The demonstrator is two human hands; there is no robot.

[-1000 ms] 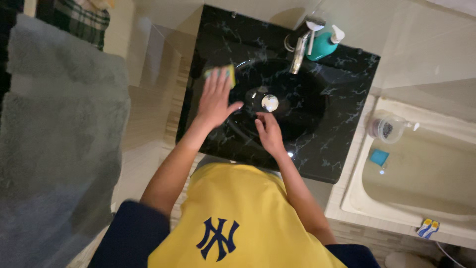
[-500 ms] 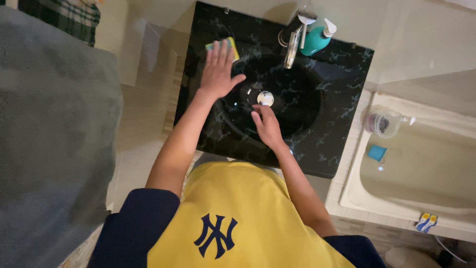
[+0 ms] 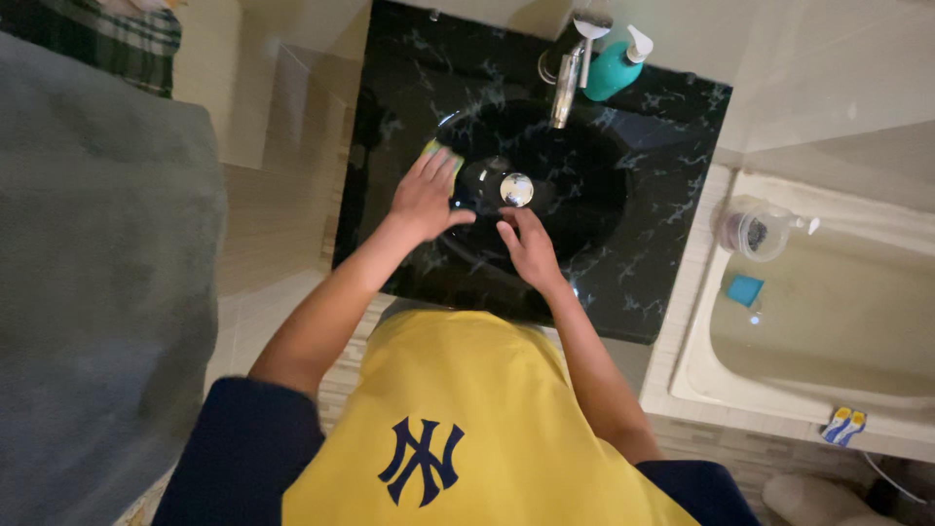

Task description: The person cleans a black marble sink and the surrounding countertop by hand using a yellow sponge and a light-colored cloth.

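Your left hand [image 3: 425, 198] lies flat with its fingers spread open, palm down on the yellow-green rectangular sponge [image 3: 435, 152]. Only a sliver of that sponge shows, peeking out just past your fingertips at the left rim of the round basin of the black marble-patterned sink [image 3: 662, 244]. The hand presses on the sponge and does not curl around it.

Your right hand [image 3: 528, 249] rests on the near slope of the basin with its fingers loosely extended and holding nothing. Just beyond its fingertips sits the round chrome drain plug [image 3: 516, 189], close but apart from them. That plug lies between your two hands, to the right of your left thumb.

Farther ahead of your right fingers, the chrome faucet [image 3: 565, 83] reaches over the back of the basin. Just to the faucet's right stands a teal pump bottle with a white nozzle [image 3: 616, 68].

Well off to the right of your right hand, a clear plastic pump bottle [image 3: 755, 231] lies on the edge of the cream bathtub [image 3: 828, 409]. A small blue square object [image 3: 746, 289] lies near it inside the tub.
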